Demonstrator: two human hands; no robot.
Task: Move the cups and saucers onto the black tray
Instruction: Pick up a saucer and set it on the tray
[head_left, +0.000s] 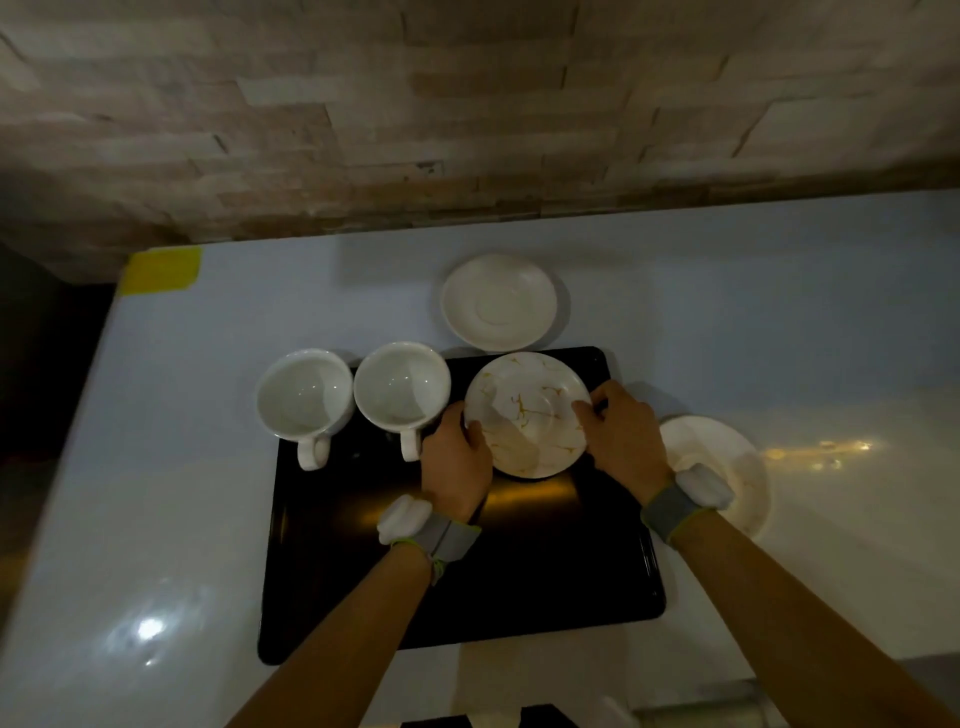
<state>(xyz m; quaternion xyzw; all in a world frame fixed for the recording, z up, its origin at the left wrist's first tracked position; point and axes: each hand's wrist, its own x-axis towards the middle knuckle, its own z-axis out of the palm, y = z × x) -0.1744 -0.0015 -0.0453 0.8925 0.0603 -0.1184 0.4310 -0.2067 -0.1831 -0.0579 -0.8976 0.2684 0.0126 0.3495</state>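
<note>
A white saucer with gold veining (527, 413) is over the far right part of the black tray (462, 582). My left hand (457, 460) grips its left rim and my right hand (626, 434) grips its right rim. Two white cups stand at the tray's far left: one cup (305, 397) at the corner, the other cup (401, 387) beside it, handles toward me. A plain white saucer (498, 301) lies on the counter beyond the tray. Another white saucer (727, 467) lies right of the tray, partly hidden by my right wrist.
The white counter (753, 322) ends at a stone-tile wall (467, 130) behind. A yellow tape patch (163, 269) marks the far left corner. The counter's left edge drops into darkness. Both wrists wear grey bands with white pods.
</note>
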